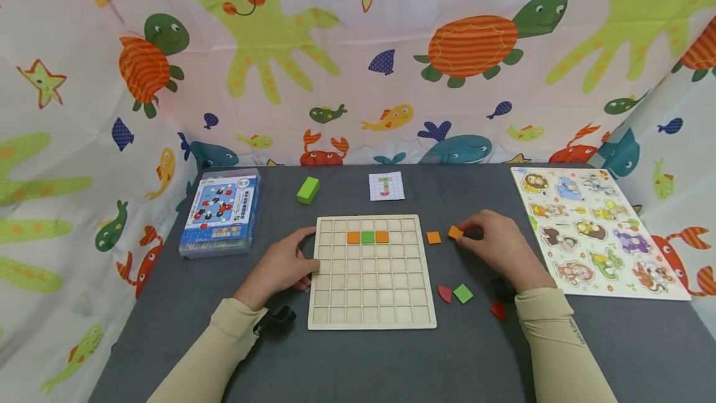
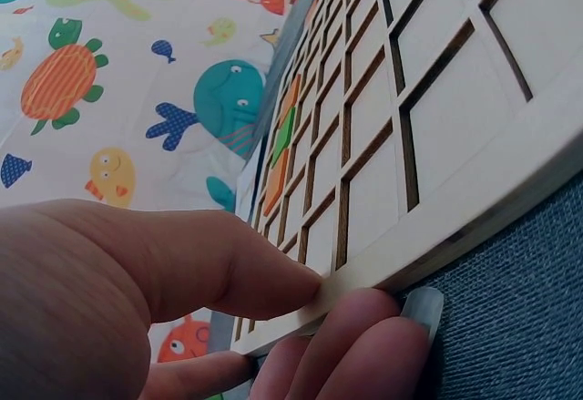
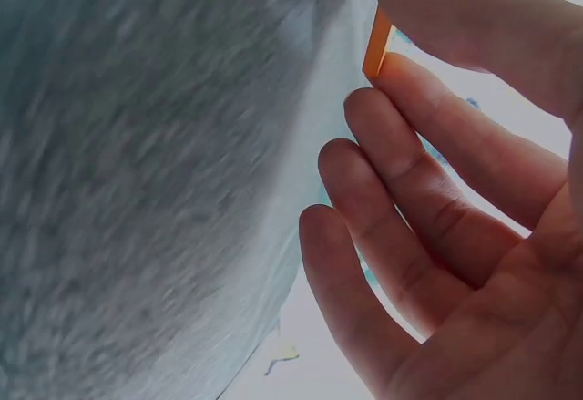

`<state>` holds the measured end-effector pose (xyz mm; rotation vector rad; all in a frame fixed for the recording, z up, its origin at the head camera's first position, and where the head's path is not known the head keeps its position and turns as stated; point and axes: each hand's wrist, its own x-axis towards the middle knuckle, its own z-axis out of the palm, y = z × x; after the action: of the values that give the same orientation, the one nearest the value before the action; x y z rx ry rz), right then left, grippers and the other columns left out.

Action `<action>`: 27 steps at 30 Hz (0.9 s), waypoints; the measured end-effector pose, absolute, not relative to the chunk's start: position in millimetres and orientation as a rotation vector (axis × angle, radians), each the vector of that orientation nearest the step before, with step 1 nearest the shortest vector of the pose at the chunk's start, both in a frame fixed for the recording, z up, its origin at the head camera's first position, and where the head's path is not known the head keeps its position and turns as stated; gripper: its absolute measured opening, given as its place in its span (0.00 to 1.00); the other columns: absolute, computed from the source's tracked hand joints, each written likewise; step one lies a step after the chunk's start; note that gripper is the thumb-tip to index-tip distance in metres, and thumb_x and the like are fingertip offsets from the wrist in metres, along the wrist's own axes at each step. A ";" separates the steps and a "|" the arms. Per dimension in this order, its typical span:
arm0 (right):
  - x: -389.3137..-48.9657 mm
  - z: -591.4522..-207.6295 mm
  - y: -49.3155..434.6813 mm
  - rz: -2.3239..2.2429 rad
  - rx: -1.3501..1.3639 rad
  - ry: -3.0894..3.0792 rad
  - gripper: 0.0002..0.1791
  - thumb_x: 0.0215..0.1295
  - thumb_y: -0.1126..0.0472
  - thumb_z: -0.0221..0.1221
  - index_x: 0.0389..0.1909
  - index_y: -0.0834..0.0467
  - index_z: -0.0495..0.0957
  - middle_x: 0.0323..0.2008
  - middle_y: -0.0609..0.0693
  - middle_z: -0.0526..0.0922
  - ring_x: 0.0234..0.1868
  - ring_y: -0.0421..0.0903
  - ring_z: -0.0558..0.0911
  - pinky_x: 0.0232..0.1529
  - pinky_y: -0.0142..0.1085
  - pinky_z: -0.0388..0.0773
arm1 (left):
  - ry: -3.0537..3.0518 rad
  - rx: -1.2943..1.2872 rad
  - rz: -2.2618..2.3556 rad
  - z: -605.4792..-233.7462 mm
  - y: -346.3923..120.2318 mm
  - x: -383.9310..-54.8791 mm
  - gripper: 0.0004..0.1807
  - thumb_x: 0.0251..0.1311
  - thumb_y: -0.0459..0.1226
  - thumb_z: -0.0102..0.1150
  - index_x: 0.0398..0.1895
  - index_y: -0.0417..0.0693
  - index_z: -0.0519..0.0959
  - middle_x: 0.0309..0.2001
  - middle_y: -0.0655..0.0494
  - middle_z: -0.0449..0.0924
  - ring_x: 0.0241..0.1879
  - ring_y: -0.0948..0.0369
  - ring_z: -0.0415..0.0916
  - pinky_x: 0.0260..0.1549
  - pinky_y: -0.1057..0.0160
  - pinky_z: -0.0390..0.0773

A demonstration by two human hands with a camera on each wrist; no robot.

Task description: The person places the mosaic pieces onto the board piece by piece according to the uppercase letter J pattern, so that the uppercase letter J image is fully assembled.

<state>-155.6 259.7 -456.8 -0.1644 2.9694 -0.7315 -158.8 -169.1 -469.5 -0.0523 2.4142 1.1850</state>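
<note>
A wooden grid board (image 1: 371, 322) lies on the dark table, with an orange, a green and an orange tile (image 1: 353, 237) side by side in one of its upper rows. My left hand (image 1: 284, 266) holds the board's left edge; in the left wrist view the thumb (image 2: 273, 282) presses on the rim and the curled fingers sit against its outer side. Right of the board, my right hand (image 1: 498, 242) pinches an orange square tile (image 3: 379, 40) between thumb and index finger. Another orange square tile (image 1: 433, 237) lies between that hand and the board.
Near the board's right side lie a red quarter-round piece (image 1: 444, 293), a green tile (image 1: 463, 293) and a red piece (image 1: 498, 311). Behind it are a green block (image 1: 308, 191) and a pattern card (image 1: 386, 186). A plastic box (image 1: 220, 213) stands left, an animal puzzle board (image 1: 601, 235) right.
</note>
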 end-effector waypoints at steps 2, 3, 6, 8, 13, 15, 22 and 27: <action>-155.2 -454.8 252.1 -0.743 -0.196 2.972 0.16 0.69 0.56 0.71 0.53 0.59 0.90 0.50 0.58 0.87 0.53 0.59 0.85 0.57 0.59 0.83 | 2.410 -0.059 1.186 -469.2 -168.6 -158.6 0.44 0.64 0.38 0.70 0.84 0.62 0.64 0.29 0.46 0.84 0.23 0.53 0.86 0.27 0.58 0.88; -155.1 -454.2 247.5 -0.748 -0.215 2.970 0.15 0.69 0.56 0.72 0.52 0.58 0.91 0.49 0.58 0.87 0.53 0.59 0.85 0.57 0.59 0.83 | 2.407 -0.063 1.186 -469.1 -168.1 -158.7 0.45 0.64 0.38 0.70 0.84 0.62 0.64 0.29 0.46 0.84 0.23 0.53 0.86 0.27 0.57 0.88; -155.4 -452.6 230.4 -0.752 -0.265 2.966 0.14 0.69 0.56 0.72 0.51 0.57 0.91 0.49 0.56 0.87 0.51 0.56 0.85 0.56 0.58 0.84 | 2.403 -0.061 1.184 -468.4 -167.2 -158.9 0.45 0.64 0.39 0.70 0.84 0.61 0.64 0.29 0.46 0.83 0.23 0.53 0.86 0.26 0.57 0.88; -157.3 -450.6 215.3 -0.757 -0.303 2.965 0.14 0.68 0.56 0.73 0.50 0.57 0.91 0.48 0.55 0.87 0.50 0.55 0.85 0.55 0.56 0.85 | 2.406 -0.058 1.182 -467.6 -167.0 -159.1 0.45 0.64 0.39 0.70 0.84 0.61 0.64 0.29 0.46 0.84 0.23 0.53 0.86 0.26 0.58 0.88; -164.6 -445.3 172.2 -0.787 -0.399 2.947 0.12 0.69 0.57 0.71 0.49 0.57 0.91 0.46 0.53 0.88 0.49 0.53 0.85 0.54 0.53 0.86 | 2.412 -0.069 1.180 -466.1 -168.2 -158.6 0.45 0.64 0.39 0.69 0.84 0.62 0.64 0.28 0.47 0.84 0.22 0.53 0.85 0.26 0.58 0.88; -167.1 -445.8 156.9 -0.792 -0.438 2.936 0.12 0.68 0.58 0.70 0.49 0.57 0.91 0.46 0.52 0.88 0.49 0.52 0.85 0.55 0.52 0.86 | 2.410 -0.066 1.182 -466.3 -168.7 -158.2 0.45 0.64 0.39 0.70 0.84 0.62 0.64 0.28 0.47 0.84 0.23 0.53 0.86 0.26 0.58 0.88; -169.8 -455.0 120.5 -0.720 -0.587 2.905 0.13 0.66 0.58 0.73 0.49 0.57 0.91 0.45 0.50 0.88 0.48 0.50 0.85 0.55 0.48 0.85 | 2.410 -0.054 1.193 -466.6 -169.6 -157.2 0.44 0.64 0.39 0.70 0.84 0.61 0.64 0.27 0.47 0.84 0.22 0.53 0.85 0.26 0.57 0.88; -167.8 -460.9 108.9 -0.650 -0.692 2.921 0.12 0.64 0.60 0.75 0.47 0.57 0.91 0.44 0.49 0.88 0.49 0.49 0.85 0.55 0.45 0.86 | 2.415 -0.036 1.193 -466.6 -171.2 -157.8 0.44 0.65 0.38 0.69 0.84 0.60 0.64 0.27 0.47 0.84 0.22 0.53 0.85 0.26 0.57 0.88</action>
<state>-167.8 108.9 -460.9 -0.6918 2.9209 -0.6503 -157.8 -171.2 -466.6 -0.0362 2.4155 1.1930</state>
